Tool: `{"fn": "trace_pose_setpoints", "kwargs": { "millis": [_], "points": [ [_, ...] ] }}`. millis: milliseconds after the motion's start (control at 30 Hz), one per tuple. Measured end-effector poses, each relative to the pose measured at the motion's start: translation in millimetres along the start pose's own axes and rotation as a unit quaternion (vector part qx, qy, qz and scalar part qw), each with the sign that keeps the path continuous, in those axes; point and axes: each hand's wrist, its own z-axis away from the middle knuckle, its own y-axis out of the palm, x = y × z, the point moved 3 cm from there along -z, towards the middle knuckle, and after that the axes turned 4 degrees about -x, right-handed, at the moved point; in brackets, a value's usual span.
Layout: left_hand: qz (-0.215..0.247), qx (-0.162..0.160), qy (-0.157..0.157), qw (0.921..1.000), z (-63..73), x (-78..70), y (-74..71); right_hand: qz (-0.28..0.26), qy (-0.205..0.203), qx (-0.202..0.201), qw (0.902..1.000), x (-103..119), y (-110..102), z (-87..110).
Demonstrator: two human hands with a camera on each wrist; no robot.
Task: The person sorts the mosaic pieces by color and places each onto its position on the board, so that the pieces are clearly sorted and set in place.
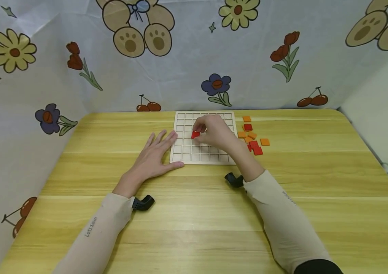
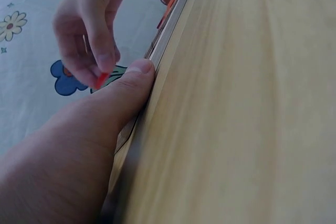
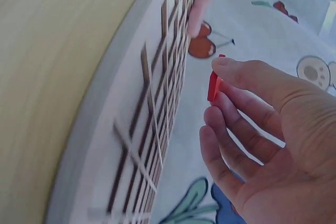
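A pale wooden grid board [image 1: 180, 156] lies near the back of the table, its face divided into small square cells. Over its middle, my right hand [image 1: 216, 133] pinches a red square tile [image 3: 212, 86] between thumb and fingertips; the right wrist view shows the tile held up off the grid. My left hand [image 1: 153, 156] lies flat with fingers spread at the board's left side. Its fingertips touch the left edge, and the thumb [image 2: 137, 72] rests at the near left corner. Part of the grid is hidden under my right hand.
Right of the board lie several loose tiles, among them an orange tile [image 1: 264, 142] and a red tile [image 1: 258, 151]. Some overlap each other. The wooden table [image 1: 194, 228] ends at a patterned cloth [image 1: 180, 76] behind the board.
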Motion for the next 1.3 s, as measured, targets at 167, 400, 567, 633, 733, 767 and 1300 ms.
{"fn": "trace_pose_setpoints", "kwargs": {
  "millis": [167,400,567,633,733,767,1300],
  "points": [
    [0.003,0.000,0.001,1.0000,0.4,0.3,0.7,0.003,0.009,0.021,0.9997,2.0,17.7,-6.1],
    [-0.003,0.000,0.003,1.0000,0.1,1.8,1.6,-0.001,0.001,0.026,0.9997,-0.6,28.8,-6.7],
    [-0.003,0.003,0.002,1.0000,0.2,1.7,1.0,-0.004,-0.007,0.031,0.9995,0.8,31.9,-6.2],
    [-0.002,0.003,0.002,1.0000,0.3,1.5,0.9,-0.001,-0.013,0.033,0.9994,3.0,32.5,-4.7],
    [-0.001,0.003,0.003,1.0000,0.3,1.6,0.9,0.003,-0.025,0.030,0.9992,6.4,32.8,-1.7],
    [-0.002,0.004,0.003,1.0000,0.3,1.8,1.0,0.005,-0.029,0.030,0.9991,7.2,33.2,-0.5],
    [0.001,0.005,-0.001,1.0000,-0.2,-0.3,0.3,0.088,-0.098,0.060,0.9895,18.9,29.9,28.2]
  ]
}}
